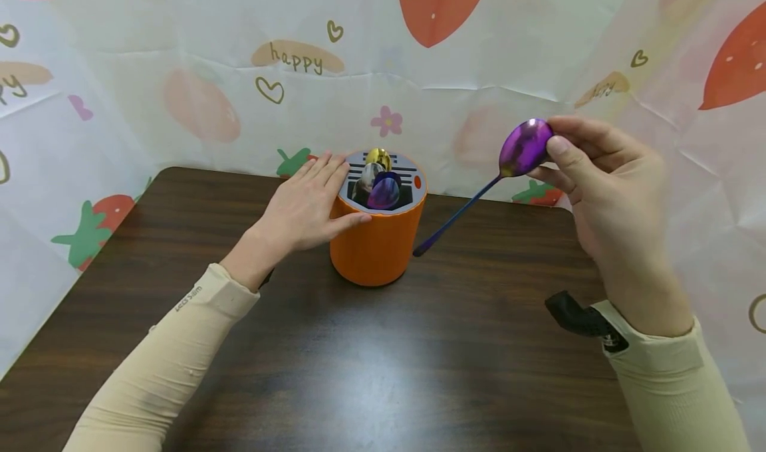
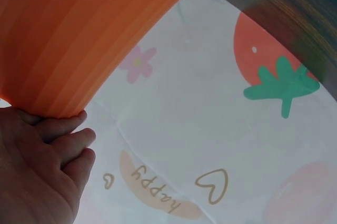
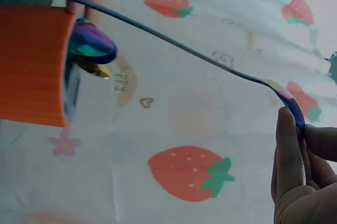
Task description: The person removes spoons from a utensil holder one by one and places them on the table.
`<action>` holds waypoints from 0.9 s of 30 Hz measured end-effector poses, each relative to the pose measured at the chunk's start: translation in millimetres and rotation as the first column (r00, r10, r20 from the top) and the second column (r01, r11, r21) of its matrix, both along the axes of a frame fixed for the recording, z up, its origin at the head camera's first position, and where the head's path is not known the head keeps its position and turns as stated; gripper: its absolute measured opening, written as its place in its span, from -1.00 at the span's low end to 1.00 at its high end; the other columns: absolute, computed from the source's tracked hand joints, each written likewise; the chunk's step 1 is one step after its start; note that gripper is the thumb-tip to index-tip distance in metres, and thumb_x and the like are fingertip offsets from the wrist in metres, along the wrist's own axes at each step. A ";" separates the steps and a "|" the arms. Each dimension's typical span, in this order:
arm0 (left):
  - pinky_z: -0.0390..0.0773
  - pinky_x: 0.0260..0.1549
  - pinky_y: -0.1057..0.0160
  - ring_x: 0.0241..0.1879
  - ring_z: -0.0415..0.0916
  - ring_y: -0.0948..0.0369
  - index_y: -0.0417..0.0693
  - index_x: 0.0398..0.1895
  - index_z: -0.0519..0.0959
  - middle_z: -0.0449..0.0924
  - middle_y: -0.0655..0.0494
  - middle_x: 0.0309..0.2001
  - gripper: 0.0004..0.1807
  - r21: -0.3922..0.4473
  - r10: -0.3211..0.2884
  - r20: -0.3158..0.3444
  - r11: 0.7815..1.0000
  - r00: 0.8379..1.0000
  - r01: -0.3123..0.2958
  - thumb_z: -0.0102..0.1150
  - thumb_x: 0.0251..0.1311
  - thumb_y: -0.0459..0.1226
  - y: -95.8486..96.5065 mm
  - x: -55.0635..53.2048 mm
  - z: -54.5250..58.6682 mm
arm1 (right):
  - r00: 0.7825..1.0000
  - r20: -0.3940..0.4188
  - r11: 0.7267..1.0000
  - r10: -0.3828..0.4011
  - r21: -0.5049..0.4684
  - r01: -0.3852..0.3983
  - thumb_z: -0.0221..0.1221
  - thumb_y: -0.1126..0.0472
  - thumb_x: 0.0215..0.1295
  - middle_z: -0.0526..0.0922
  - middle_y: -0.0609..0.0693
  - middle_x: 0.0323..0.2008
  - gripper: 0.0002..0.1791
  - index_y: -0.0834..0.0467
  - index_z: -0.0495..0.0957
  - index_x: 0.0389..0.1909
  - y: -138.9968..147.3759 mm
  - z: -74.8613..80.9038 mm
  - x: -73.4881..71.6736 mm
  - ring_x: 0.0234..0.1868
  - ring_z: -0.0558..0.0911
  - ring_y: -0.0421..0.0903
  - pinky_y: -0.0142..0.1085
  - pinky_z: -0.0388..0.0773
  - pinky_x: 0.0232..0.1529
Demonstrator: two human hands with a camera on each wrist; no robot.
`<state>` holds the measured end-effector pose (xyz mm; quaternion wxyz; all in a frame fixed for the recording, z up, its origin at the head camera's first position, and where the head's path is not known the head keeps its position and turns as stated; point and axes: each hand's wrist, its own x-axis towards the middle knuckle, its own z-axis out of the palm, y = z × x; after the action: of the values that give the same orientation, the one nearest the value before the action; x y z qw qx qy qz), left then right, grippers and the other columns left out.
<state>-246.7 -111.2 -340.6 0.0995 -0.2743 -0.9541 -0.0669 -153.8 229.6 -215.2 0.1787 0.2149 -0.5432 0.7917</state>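
Note:
My right hand [image 1: 622,186] pinches a purple-blue iridescent spoon [image 1: 525,147] by its bowl, thumb on one face and fingers on the other. The spoon's thin handle slants down and left, its end beside the orange cylindrical holder [image 1: 374,252] in the head view. My left hand [image 1: 305,203] rests against the holder's left side at the top, fingers straight along the rim and thumb across the front. Out of the grey slotted top rise several spoon bowls, among them a purple one [image 1: 383,191], a silver one [image 1: 371,175] and a gold one [image 1: 379,159]. Their handles are hidden inside.
The holder stands on a dark brown wooden table [image 1: 335,365], near its back edge. Behind and around hangs a pale cloth [image 1: 239,13] printed with strawberries, hearts and the word "happy". A black band [image 1: 583,319] sits at my right wrist.

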 end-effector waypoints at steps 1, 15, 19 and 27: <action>-0.17 0.62 -0.02 0.65 -0.15 -0.10 -0.27 0.65 0.07 -0.03 -0.16 0.66 0.15 -0.001 0.001 -0.001 1.000 1.000 -0.001 -0.16 0.35 0.48 -0.3 0.0 0.0 | 0.999 0.023 1.000 0.030 -0.005 -0.030 0.22 0.63 0.30 0.75 0.30 -0.23 -0.76 0.62 0.61 -0.02 1.4 -3.5 -0.5 -0.26 0.78 0.05 -0.16 0.79 -0.22; -0.14 0.62 -0.02 0.65 -0.14 -0.09 -0.25 0.65 0.09 0.01 -0.16 0.65 0.16 0.007 0.001 -0.012 1.000 1.000 -0.001 -0.13 0.33 0.48 0.2 0.6 -0.6 | 0.910 0.404 0.944 0.090 0.256 -0.207 0.27 0.40 0.43 0.78 0.04 -0.14 -0.84 0.27 0.76 -0.07 13.2 -84.6 -26.0 -0.25 0.75 -0.14 -0.33 0.75 -0.14; -0.12 0.62 -0.03 0.65 -0.14 -0.09 -0.25 0.65 0.09 -0.01 -0.15 0.66 0.15 0.004 0.000 -0.016 1.000 1.000 0.000 -0.14 0.34 0.48 -0.2 0.5 -1.4 | 0.863 0.496 0.923 0.100 0.277 -0.267 0.25 0.40 0.44 0.77 0.03 -0.11 -0.84 0.22 0.75 -0.05 15.3 -111.5 -36.4 -0.24 0.75 -0.12 -0.31 0.75 -0.14; -0.13 0.62 -0.01 0.65 -0.14 -0.09 -0.25 0.65 0.08 -0.01 -0.15 0.65 0.15 0.004 0.003 -0.019 1.000 1.000 -0.003 -0.15 0.35 0.48 -0.1 0.7 -1.4 | 0.778 0.614 0.910 0.132 0.237 -0.341 0.13 0.46 0.50 0.76 0.01 -0.15 -0.76 0.16 0.74 -0.07 22.0 -154.2 -65.3 -0.23 0.75 -0.16 -0.32 0.74 -0.12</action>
<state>-246.0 -111.3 -342.0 0.1093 -0.2732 -0.9535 -0.0659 -219.1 251.6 -369.4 -0.1389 0.0554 -0.6661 0.7307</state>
